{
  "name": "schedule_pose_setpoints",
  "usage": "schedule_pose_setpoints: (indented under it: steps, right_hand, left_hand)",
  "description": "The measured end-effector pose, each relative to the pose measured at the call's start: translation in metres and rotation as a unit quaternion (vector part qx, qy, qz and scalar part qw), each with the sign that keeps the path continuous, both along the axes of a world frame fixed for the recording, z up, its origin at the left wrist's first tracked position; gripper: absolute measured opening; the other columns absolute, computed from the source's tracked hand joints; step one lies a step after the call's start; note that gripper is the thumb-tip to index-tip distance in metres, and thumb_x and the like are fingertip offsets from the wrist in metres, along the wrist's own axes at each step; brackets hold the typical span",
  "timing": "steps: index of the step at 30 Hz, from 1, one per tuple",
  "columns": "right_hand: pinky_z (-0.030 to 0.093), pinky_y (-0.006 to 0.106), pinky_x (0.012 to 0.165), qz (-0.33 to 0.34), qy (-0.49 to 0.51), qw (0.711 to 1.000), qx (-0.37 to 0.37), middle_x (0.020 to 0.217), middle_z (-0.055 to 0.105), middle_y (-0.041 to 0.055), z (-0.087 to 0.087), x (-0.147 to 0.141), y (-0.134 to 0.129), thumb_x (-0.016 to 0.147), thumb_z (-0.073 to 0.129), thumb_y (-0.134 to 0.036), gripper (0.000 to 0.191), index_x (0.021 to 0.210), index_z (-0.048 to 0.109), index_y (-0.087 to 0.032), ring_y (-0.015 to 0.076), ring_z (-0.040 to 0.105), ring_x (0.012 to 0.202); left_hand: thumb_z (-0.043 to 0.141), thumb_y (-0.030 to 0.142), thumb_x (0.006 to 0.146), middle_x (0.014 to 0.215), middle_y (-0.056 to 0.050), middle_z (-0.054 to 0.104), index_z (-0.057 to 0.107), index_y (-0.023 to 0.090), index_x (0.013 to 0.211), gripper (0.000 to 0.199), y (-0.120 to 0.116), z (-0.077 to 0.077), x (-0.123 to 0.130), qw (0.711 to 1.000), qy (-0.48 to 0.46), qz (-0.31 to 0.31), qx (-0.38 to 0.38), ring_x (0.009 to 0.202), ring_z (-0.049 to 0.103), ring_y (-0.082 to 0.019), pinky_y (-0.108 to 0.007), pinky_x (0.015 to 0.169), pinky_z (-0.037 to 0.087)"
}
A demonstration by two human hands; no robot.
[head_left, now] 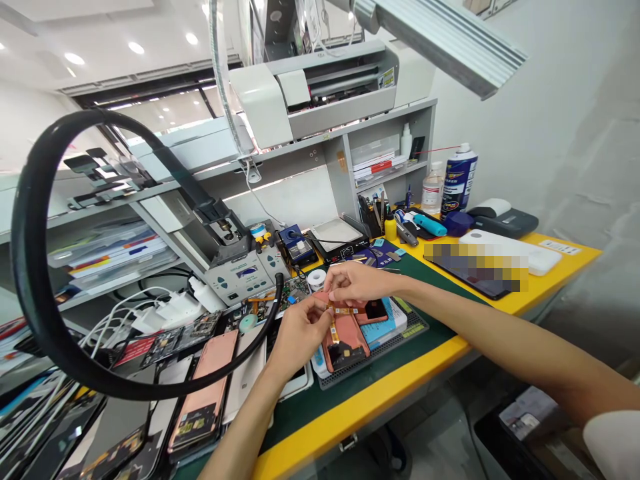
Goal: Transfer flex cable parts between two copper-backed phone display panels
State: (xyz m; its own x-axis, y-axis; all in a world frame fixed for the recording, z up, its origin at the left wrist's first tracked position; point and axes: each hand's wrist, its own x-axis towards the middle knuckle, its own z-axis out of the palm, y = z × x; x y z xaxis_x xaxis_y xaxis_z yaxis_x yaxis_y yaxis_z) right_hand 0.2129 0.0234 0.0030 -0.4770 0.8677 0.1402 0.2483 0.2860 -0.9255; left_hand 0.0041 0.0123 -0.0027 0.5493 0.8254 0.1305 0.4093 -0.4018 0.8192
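Yellow-edged workbench (pixel 367 400) below a grey shelf unit (pixel 385 143). At the back of the bench, a black pen cup (pixel 371 220) stands packed with tools, beside a blue-and-white spray can (pixel 459 181), its label too small to read. A tablet (pixel 473 270) is pixelated over. On a grey perforated mat (pixel 400 337), a copper-pink phone back (pixel 345 343) lies beside a blue box (pixel 383 327), its top end partly hidden. Left hand (pixel 300 337) and right hand (pixel 363 281) meet above it, fingers (pixel 325 308) clenched together, apparently pinching a small gold ribbon strip (pixel 333 332); the exact grip is hard to make out.
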Motion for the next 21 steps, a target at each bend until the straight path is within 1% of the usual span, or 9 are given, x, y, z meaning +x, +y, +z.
schedule_pose_setpoints:
  steps: [3,6,8,11,16,21]
  right_hand:
    - [0.042,0.017,0.040,0.006,-0.016,1.000,0.015,0.060,0.060,-0.0031,0.001,0.001,0.000,0.086,0.063,-0.025,0.015,0.097,0.062,-0.015,0.0092,0.053,0.046]
    - [0.041,0.018,0.042,0.001,-0.045,0.999,0.022,0.058,0.060,-0.0027,0.002,0.001,-0.001,0.087,0.062,-0.026,0.017,0.098,0.065,-0.013,0.0101,0.053,0.048]
    - [0.041,0.018,0.045,0.014,-0.065,0.997,0.029,0.064,0.063,-0.0007,0.004,0.001,-0.002,0.086,0.063,-0.026,0.020,0.100,0.067,-0.012,0.0102,0.055,0.052]
    - [0.041,0.018,0.050,0.050,-0.089,0.994,0.041,0.074,0.067,0.0019,0.007,0.001,-0.003,0.084,0.066,-0.025,0.024,0.103,0.068,-0.010,0.0097,0.056,0.057]
    - [0.042,0.020,0.055,0.078,-0.126,0.988,0.045,0.076,0.068,0.0022,0.011,0.004,-0.003,0.077,0.071,-0.021,0.029,0.103,0.068,-0.009,0.0114,0.059,0.062]
    - [0.038,0.020,0.053,0.071,-0.144,0.986,0.049,0.069,0.063,-0.0019,0.011,0.002,-0.004,0.072,0.074,-0.019,0.027,0.097,0.067,-0.010,0.0105,0.055,0.059]
  left_hand:
    - [0.056,0.035,0.088,0.059,-0.001,0.064,0.060,0.017,0.080,0.020,0.001,-0.001,0.000,1.000,0.001,-0.001,-0.002,0.053,0.058,-0.015,-0.024,0.053,0.040]
    - [0.056,0.035,0.089,0.059,-0.001,0.064,0.061,0.017,0.082,0.020,0.003,-0.004,-0.001,1.000,0.002,-0.002,-0.003,0.053,0.059,-0.016,-0.024,0.052,0.039]
    - [0.056,0.036,0.088,0.060,-0.001,0.064,0.061,0.017,0.082,0.020,0.004,-0.005,-0.001,1.000,0.002,-0.003,-0.003,0.053,0.059,-0.015,-0.024,0.052,0.039]
    - [0.058,0.035,0.087,0.061,-0.001,0.064,0.061,0.017,0.082,0.019,0.005,-0.005,-0.001,1.000,0.003,0.000,0.001,0.053,0.059,-0.015,-0.024,0.052,0.039]
    - [0.056,0.035,0.088,0.060,-0.001,0.065,0.060,0.017,0.082,0.020,0.003,-0.004,-0.001,1.000,0.004,0.001,0.002,0.053,0.059,-0.015,-0.024,0.052,0.040]
    - [0.056,0.038,0.089,0.060,-0.001,0.066,0.061,0.017,0.082,0.023,0.002,-0.003,-0.001,1.000,0.011,0.002,0.011,0.053,0.059,-0.015,-0.025,0.053,0.041]
